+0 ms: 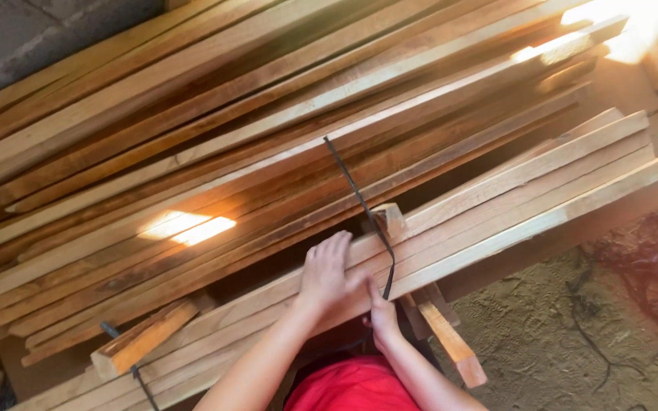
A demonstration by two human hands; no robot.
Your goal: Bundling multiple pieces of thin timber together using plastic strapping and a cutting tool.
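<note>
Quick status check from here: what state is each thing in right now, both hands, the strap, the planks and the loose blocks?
Left hand: open, palm flat on the near planks.
Right hand: closed on the black strap.
Black strap: pulled up across the near planks, running to the big stack.
Near planks: lying side by side, flat.
Big stack: piled, slanting.
Short block: loose, sticking out from under the near planks.

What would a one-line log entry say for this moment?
left hand: flat on wooden slats | right hand: gripping black strap | strap: runs across slats | behind: stacked planks
</note>
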